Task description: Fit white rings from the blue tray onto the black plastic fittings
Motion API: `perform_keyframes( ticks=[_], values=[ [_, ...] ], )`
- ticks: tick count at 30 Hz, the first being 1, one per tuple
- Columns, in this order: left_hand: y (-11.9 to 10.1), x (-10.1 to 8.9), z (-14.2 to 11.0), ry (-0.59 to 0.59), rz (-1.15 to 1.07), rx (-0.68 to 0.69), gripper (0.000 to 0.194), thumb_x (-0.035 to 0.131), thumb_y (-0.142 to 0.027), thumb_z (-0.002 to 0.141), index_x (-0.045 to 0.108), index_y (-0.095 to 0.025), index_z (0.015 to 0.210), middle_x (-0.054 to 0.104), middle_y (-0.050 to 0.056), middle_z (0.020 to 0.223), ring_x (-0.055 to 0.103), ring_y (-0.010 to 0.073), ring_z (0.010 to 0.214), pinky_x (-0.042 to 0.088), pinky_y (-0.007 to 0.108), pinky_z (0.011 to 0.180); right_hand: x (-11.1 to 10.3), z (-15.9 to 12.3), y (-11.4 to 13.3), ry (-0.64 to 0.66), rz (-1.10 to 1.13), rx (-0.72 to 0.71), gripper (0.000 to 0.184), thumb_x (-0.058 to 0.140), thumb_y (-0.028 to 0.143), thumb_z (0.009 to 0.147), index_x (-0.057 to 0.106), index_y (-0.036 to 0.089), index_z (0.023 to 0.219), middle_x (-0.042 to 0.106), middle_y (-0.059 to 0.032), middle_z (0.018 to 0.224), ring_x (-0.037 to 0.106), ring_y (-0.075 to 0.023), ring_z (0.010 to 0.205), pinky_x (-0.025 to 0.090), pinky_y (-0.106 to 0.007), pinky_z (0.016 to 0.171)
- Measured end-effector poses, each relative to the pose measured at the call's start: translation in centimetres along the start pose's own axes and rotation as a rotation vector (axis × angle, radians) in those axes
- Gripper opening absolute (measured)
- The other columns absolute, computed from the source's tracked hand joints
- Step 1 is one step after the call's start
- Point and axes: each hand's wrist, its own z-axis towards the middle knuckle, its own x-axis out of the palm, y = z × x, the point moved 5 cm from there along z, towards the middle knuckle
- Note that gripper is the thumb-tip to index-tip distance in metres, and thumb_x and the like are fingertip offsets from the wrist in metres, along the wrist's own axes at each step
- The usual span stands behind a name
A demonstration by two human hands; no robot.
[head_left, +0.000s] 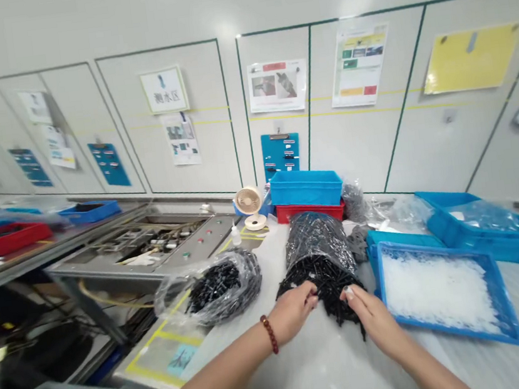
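A heap of small black plastic parts (322, 275) spills from an open clear bag (316, 238) onto the white table (318, 364). My left hand (292, 310), with a red bead bracelet on its wrist, has its fingers curled into the near edge of the heap. My right hand (371, 313) rests at the heap's right side, fingers closed on black parts. A second clear bag of black parts (214, 285) lies to the left.
A blue tray of white parts (441, 289) sits right of my hands, with more blue bins (490, 223) behind. A blue bin on a red one (307, 195), a small fan (247, 201) and tape roll (256, 222) stand at the back. A metal machine bench (151, 239) is to the left.
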Motion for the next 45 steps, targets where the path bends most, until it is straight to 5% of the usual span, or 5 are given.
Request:
perform_keyframes(
  ticks=[7, 11, 24, 40, 45],
  values=[
    [-1.2, 1.2, 1.7, -0.185, -0.359, 0.148, 0.027, 0.039, -0.028, 0.090, 0.063, -0.015, 0.092, 0.058, 0.006, 0.082, 0.052, 0.0154, 0.076, 0.040, 0.025, 0.073, 1.5, -1.0, -1.8, 0.057, -0.208, -0.051, 0.033, 0.023, 0.037, 0.091, 0.043, 0.020, 0.071, 0.051, 0.0007, 0.062, 0.048, -0.0130, 0.057, 0.032, -0.022, 0.054],
    [-0.2, 1.0, 0.8, -0.152, -0.351, 0.086, 0.025, 0.042, -0.029, 0.090, 0.061, -0.016, 0.099, 0.058, 0.003, 0.074, 0.049, 0.0115, 0.058, 0.040, 0.023, 0.062, 1.4, -1.4, -1.9, 0.091, -0.272, -0.054, 0.032, 0.024, 0.035, 0.090, 0.040, 0.021, 0.066, 0.048, 0.0016, 0.057, 0.045, -0.0120, 0.052, 0.028, -0.022, 0.049],
    [-2.1, 2.1, 0.2, 0.027, -0.177, 0.251, 0.021, 0.043, -0.022, 0.090, 0.063, -0.015, 0.093, 0.062, 0.005, 0.073, 0.055, 0.0147, 0.069, 0.040, 0.022, 0.067, 1.4, -2.3, -1.7, 0.171, -0.583, -0.092, 0.017, 0.038, 0.019, 0.081, 0.052, 0.019, 0.072, 0.059, -0.0006, 0.061, 0.053, -0.0138, 0.055, 0.026, -0.024, 0.052],
    [-1.1, 3.7, 0.1, 0.184, -0.435, -0.031, 0.007, 0.052, -0.018, 0.084, 0.058, -0.016, 0.081, 0.065, 0.000, 0.066, 0.062, 0.0123, 0.063, 0.044, 0.019, 0.063, 2.0, -2.6, -1.6, 0.325, -0.663, -0.004, 0.013, 0.045, 0.021, 0.081, 0.052, 0.019, 0.070, 0.061, -0.0007, 0.063, 0.056, -0.0137, 0.057, 0.024, -0.024, 0.053],
    [-1.6, 4.0, -0.1, 0.181, -0.253, 0.105, 0.011, 0.051, -0.017, 0.085, 0.060, -0.016, 0.079, 0.065, 0.001, 0.068, 0.059, 0.0131, 0.066, 0.041, 0.020, 0.064, 2.3, -2.9, -1.5, 0.345, -0.661, -0.009, 0.014, 0.045, 0.022, 0.081, 0.052, 0.019, 0.070, 0.061, -0.0010, 0.063, 0.056, -0.0141, 0.057, 0.024, -0.024, 0.053]
  ],
)
